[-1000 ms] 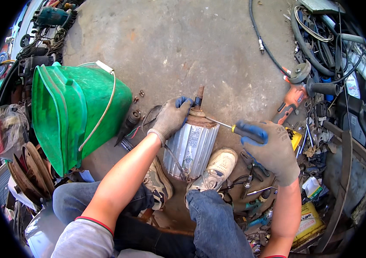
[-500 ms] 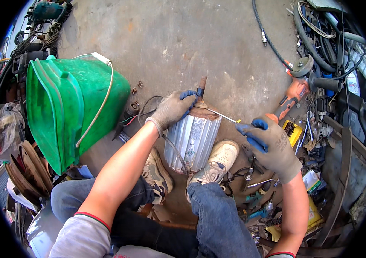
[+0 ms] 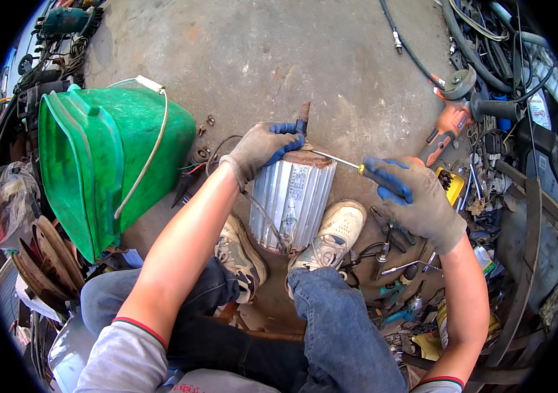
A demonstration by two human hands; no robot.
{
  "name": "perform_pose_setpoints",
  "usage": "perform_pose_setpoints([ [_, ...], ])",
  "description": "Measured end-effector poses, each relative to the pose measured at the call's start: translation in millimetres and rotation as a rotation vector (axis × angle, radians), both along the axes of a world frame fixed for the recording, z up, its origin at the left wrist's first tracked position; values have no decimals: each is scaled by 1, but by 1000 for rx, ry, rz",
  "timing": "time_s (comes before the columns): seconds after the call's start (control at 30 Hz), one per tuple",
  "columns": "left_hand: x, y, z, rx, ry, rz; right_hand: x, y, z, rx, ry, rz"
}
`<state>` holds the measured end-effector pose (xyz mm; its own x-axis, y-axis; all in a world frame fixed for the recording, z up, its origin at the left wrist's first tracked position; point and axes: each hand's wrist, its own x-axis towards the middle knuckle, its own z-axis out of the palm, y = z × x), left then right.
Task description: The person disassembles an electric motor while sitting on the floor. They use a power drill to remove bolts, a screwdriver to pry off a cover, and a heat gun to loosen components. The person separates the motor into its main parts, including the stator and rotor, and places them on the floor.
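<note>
An electric motor (image 3: 269, 203) with a ribbed silver housing stands between my shoes, its rusty end facing up and away. From that end sticks a rusty shaft (image 3: 304, 111). My left hand (image 3: 258, 152), in a grey glove with blue fingers, is closed at the base of the shaft; its fingertips are partly hidden. In my gloved right hand (image 3: 423, 203) is a screwdriver (image 3: 339, 160) with a thin metal blade and a yellow collar. The blade points left, its tip at the motor's rusty end beside my left fingers. A grey cable (image 3: 262, 219) lies along the housing.
To the left a green bucket (image 3: 122, 164) lies on its side, with small metal parts beyond it. An orange angle grinder (image 3: 449, 128) rests at the right. Pliers (image 3: 393, 236), other hand tools and a yellow case (image 3: 450, 187) lie near my right arm. A black hose (image 3: 410, 62) crosses the floor.
The screwdriver has shifted slightly and its blade lies a little flatter. My right hand has moved slightly right and down. My left hand stays at the shaft, its fingers a little higher.
</note>
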<state>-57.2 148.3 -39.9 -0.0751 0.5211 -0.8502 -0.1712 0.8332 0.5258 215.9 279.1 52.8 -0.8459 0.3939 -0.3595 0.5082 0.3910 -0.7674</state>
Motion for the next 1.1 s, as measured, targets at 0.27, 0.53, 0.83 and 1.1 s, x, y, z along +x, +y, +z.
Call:
perform_pose_setpoints([
  [0.27,2,-4,-9,23,50,-3,8,-26,-23,-593,113,-479],
  [0.53,-1,-9,-14,9,153,-57,-6,-10,-7,20,-7,83],
  [0.83,3,-2,-16,44,98,-75,-5,-23,-29,-420,76,-351],
  [1.1,1,-5,-17,44,170,-111,-7,-60,-36,-293,222,-526],
])
